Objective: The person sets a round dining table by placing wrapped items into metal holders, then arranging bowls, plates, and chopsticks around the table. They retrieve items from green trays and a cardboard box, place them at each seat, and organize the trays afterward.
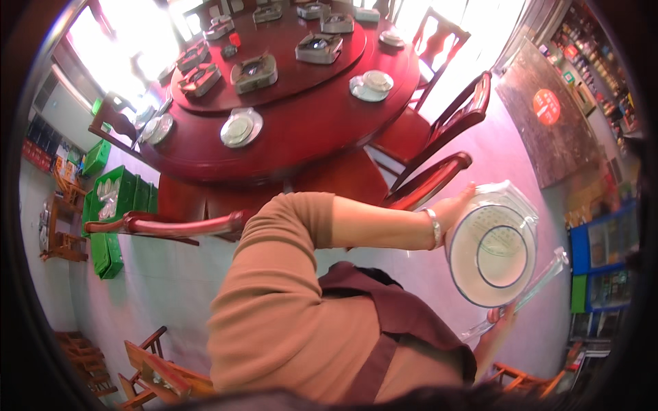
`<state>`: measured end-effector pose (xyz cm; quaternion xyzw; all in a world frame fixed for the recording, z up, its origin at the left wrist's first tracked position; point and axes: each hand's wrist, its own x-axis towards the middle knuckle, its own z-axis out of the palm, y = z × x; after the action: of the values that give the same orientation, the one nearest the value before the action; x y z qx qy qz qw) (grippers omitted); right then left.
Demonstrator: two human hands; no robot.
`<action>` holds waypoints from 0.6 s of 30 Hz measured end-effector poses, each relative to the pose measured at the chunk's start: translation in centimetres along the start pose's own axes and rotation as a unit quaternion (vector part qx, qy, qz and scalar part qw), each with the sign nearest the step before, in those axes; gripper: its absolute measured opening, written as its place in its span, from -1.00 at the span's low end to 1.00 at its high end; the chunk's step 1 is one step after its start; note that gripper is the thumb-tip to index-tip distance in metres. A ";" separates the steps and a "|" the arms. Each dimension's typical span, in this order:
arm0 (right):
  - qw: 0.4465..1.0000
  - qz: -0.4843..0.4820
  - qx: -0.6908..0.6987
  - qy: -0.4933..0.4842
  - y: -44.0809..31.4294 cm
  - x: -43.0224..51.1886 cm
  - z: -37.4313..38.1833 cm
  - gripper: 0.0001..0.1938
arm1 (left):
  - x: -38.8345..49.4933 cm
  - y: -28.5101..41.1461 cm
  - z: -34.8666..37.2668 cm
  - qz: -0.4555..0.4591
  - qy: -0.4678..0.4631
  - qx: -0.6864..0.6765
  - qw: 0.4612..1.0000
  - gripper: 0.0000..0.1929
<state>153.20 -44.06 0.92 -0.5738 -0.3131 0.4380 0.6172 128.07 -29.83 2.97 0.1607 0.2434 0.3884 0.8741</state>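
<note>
A white tableware set [504,257] with dark-blue rims is wrapped in clear film that bears green print. My left hand [458,208], with a bracelet at its wrist, grips the set by its upper left edge. Just below the set, my right hand [496,321] is closed around a long, narrow clear plastic sleeve [540,280]. What lies inside the sleeve is hard to make out. Whether my right fingers touch the lower rim of the set, I cannot tell. Both hands are off to the right of my body, above the floor.
A round red wooden table [288,138] carries a turntable with several portable stoves [254,73] and wrapped tableware sets [241,127]. Wooden chairs [432,174] surround it. Green crates [121,192] stand at left; a brown board [547,118] and blue-framed bins [606,236] at right.
</note>
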 end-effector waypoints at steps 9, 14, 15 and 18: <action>0.984 -0.040 0.147 0.090 -4.0 21.6 -2.5 -0.67 | 14.2 7.9 -0.2 0.107 -0.023 -0.092 0.990 -0.41; 0.996 0.038 0.051 -0.063 -3.3 32.3 -4.4 -0.72 | 23.1 8.8 0.9 0.201 0.083 -0.059 0.974 -0.41; 0.992 0.058 0.047 -0.099 -3.8 33.9 -3.6 -0.73 | 24.2 8.8 1.6 0.188 0.101 -0.093 0.973 -0.42; 0.962 0.094 -0.012 -0.255 -4.7 39.4 1.9 -0.72 | 25.1 9.2 2.0 0.229 0.126 -0.136 0.956 -0.47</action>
<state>168.95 -7.55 1.19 -0.4776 -0.4101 0.6217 0.4660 138.18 -5.11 1.40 0.0415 0.2532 0.6245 0.7377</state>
